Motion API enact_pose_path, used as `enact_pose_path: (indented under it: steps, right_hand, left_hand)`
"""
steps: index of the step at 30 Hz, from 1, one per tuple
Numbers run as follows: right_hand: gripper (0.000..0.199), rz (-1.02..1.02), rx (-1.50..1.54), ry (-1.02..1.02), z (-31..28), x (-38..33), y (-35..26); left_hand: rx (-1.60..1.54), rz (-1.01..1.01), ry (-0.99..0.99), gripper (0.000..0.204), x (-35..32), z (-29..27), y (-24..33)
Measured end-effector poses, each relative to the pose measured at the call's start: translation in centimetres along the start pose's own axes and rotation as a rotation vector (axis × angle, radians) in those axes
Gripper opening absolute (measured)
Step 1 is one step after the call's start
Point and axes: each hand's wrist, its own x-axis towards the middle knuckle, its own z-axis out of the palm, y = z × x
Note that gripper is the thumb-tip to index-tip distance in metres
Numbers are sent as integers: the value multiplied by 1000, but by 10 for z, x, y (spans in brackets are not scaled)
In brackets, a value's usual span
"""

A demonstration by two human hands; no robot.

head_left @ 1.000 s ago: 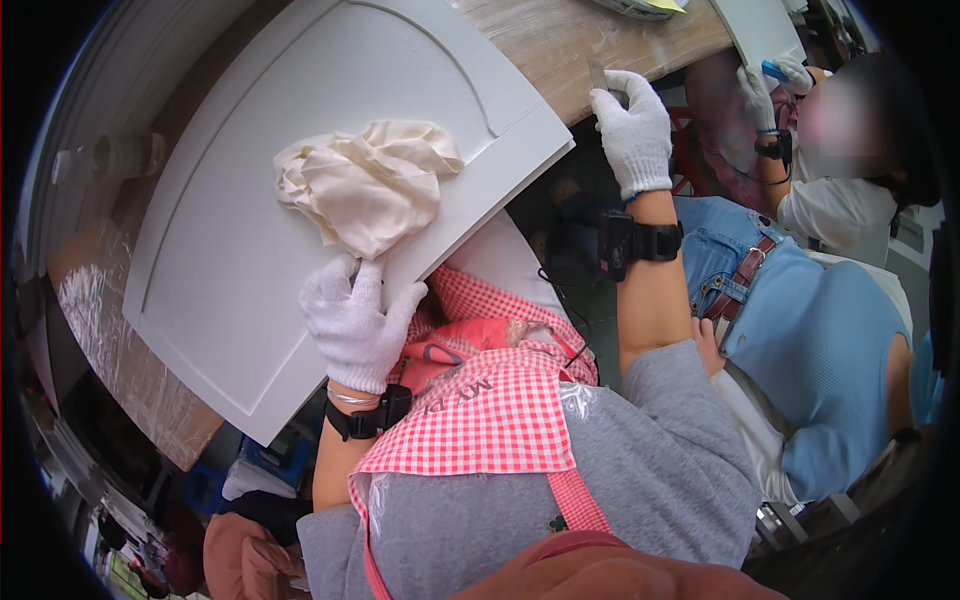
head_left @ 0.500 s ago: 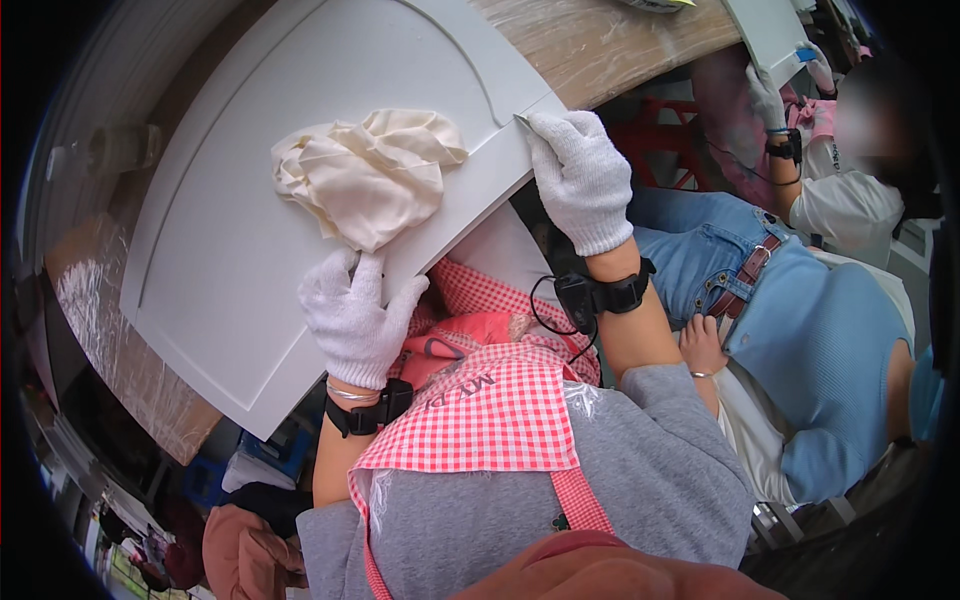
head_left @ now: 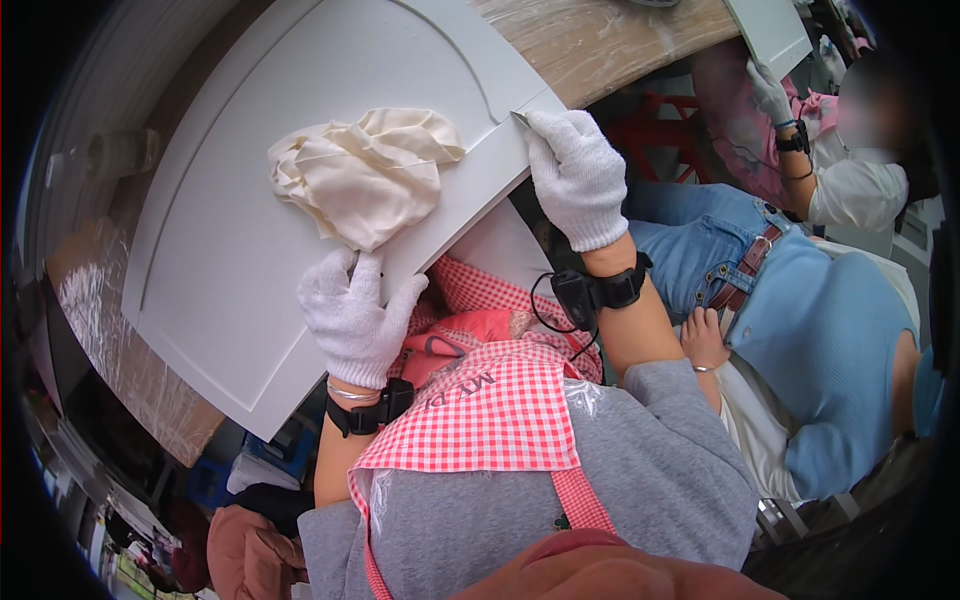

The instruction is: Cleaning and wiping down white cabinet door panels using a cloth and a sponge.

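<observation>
While the white panel [head_left: 250, 230] is held tilted against the edge of the wooden desk [head_left: 600, 40] and over the lap, a crumpled cream cloth [head_left: 365, 175] lies loose on its face, touched by neither hand; wiping is therefore judged to be paused or not yet taken up, and how much of the surface is already treated cannot be told, since the paint looks even throughout. The left hand [head_left: 352, 315], in a white knit glove, is pressed flat with fingers spread against the panel's lower edge, just below the cloth; the right hand [head_left: 578, 175], gloved alike, is closed over the panel's right corner, and a small thin object appears pinched at its fingertips, though what it is cannot be told. Compared with a second ago, the right hand is brought down from the desk edge onto the panel's corner; the left hand and the cloth are kept where they were. Another person [head_left: 830, 330] is seated just to the right.
</observation>
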Motion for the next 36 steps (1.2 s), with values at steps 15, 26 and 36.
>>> enact_pose_path:
  steps: [15,26,36]
  right_hand:
    - [22,30,-6,47,3,-4,1]
    - [23,-6,-35,32,2,-5,-2]
    - [22,6,-46,41,2,-4,-4]
  left_hand:
    - [-12,18,0,62,0,0,0]
    - [-11,19,11,62,1,-3,2]
    - [4,29,10,61,1,-4,2]
